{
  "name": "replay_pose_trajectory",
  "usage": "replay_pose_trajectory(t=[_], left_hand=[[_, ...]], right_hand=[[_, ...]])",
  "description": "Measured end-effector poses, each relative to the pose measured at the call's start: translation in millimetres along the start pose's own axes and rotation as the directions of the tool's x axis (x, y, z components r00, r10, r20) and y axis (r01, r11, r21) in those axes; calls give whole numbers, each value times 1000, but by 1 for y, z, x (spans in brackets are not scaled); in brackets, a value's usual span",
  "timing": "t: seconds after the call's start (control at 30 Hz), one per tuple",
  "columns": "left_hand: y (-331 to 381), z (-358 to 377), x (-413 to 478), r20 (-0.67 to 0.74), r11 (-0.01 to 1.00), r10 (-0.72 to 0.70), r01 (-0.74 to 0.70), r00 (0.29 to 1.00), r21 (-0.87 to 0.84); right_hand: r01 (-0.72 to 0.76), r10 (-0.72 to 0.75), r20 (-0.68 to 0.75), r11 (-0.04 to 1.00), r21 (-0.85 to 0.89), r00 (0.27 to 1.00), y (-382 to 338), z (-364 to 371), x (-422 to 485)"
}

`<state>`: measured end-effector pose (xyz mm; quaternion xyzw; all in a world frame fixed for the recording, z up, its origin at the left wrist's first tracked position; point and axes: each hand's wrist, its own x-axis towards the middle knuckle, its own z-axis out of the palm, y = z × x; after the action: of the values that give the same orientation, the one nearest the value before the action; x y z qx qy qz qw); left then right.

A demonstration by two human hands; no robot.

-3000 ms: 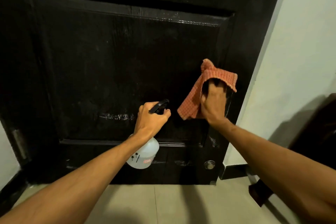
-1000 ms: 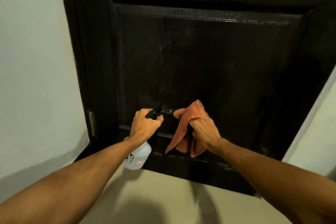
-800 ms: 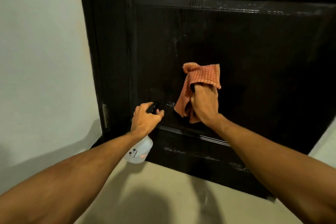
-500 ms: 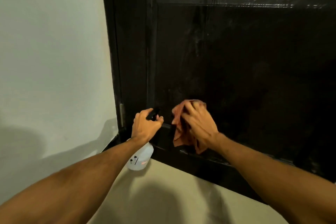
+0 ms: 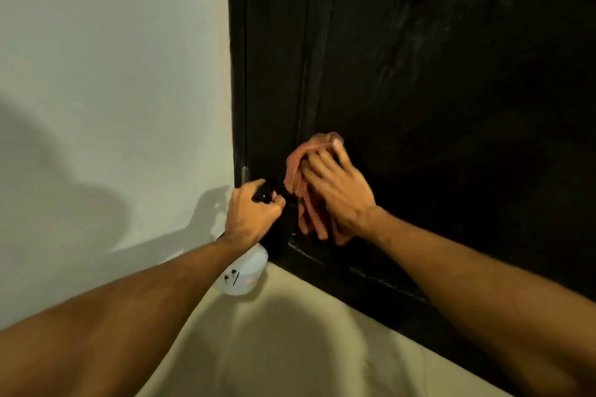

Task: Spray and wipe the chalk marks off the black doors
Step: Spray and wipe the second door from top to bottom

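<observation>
The right hand [image 5: 338, 193] lay flat, fingers spread, pressing the cloth [image 5: 301, 171] against the lower panel of the door [image 5: 451, 74]. The cloth bunched under the fingertips and hung loose below the palm. Just to its left, the left hand [image 5: 251, 216] was curled round the black head of the spray bottle [image 5: 245, 274], whose white body hung beneath the wrist. The cloth looked soft and light and likely to slide on a wet panel, so whole-palm pressure seemed best. The bottle seemed light plastic, best held at the neck. No chalk marks could be made out near either hand.
</observation>
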<state>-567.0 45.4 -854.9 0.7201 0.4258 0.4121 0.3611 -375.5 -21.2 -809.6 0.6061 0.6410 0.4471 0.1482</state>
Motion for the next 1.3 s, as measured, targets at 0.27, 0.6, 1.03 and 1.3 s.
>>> replay_pose_trajectory(t=[0.27,0.6,1.03,1.3], left_hand=[[-16,-17,9,-77,1000,12,-11,997,15],[-51,-17,24,-170,999,-23,28,985,25],[-96,-16,26,-142,994,-2,17,990,107],[-95,-8,21,-97,992,-39,51,995,118]], right_hand=[[203,-202,38,978,-55,979,-52,30,9],[12,-5,-153,999,42,988,-45,24,89],[447,-452,-124,892,-65,883,-105,80,70],[629,-626,138,777,28,767,-145,111,-15]])
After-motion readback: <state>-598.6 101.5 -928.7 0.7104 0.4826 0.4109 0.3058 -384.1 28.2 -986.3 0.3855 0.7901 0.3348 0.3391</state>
